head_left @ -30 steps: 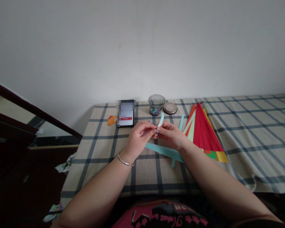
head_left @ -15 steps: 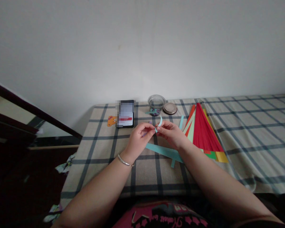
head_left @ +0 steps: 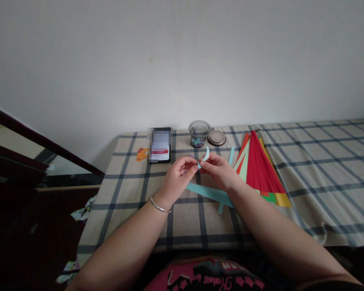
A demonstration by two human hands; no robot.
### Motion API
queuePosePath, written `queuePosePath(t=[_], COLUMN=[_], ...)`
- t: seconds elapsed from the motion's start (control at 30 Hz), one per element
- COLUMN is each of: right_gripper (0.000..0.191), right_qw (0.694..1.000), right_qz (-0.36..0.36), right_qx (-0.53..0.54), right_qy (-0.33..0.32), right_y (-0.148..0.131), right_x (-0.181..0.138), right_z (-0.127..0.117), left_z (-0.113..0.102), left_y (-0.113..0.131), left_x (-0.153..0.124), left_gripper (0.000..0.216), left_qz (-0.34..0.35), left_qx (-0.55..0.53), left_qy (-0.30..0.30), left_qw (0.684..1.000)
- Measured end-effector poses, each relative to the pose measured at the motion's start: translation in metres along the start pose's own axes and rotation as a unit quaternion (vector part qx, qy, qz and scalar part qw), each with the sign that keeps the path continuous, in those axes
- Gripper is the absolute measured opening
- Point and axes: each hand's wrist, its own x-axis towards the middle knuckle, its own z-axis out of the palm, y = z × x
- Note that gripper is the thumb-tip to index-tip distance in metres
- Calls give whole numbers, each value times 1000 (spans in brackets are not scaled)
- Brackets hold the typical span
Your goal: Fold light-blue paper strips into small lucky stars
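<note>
Between my two hands is a narrow light-blue paper strip (head_left: 206, 153), its free end curling up above my right fingers. My left hand (head_left: 178, 173) pinches the small folded end of the strip with thumb and forefinger. Closed on the same strip, just to the right, is my right hand (head_left: 217, 169). The fingertips nearly meet, and the exact fold is too small to make out. Under my hands more light-blue paper strips (head_left: 206, 192) lie on the cloth, partly covered by my right forearm. A bit of purple shows behind my left fingers.
A clear plastic tub (head_left: 199, 133) with small blue and purple pieces stands near the wall beside a round lid (head_left: 217, 138). A phone (head_left: 159, 145) leans by an orange bear figure (head_left: 142, 154). Fanned red, green and yellow paper strips (head_left: 262, 169) lie right on the checked tablecloth (head_left: 130, 190).
The curled end of the strip has shifted slightly upward and to the right in my right fingers. Both hands stay almost in the same place, still pinching.
</note>
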Motion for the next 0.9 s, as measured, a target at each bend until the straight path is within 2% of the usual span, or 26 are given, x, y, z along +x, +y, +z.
queuePosePath(t=[0.67, 0.9], right_gripper=[29, 30], right_qw=[995, 994], right_qz=[-84, -80], right_qx=[-47, -66], right_qy=[21, 41], right_y=[3, 3], right_x=[2, 2], right_z=[0, 0], left_z=[1, -1], left_y=[0, 1], left_x=[0, -1], left_gripper=[22, 21], left_qz=[8, 2], left_qx=[-17, -10], left_qy=[-9, -6], left_qw=[1000, 1000])
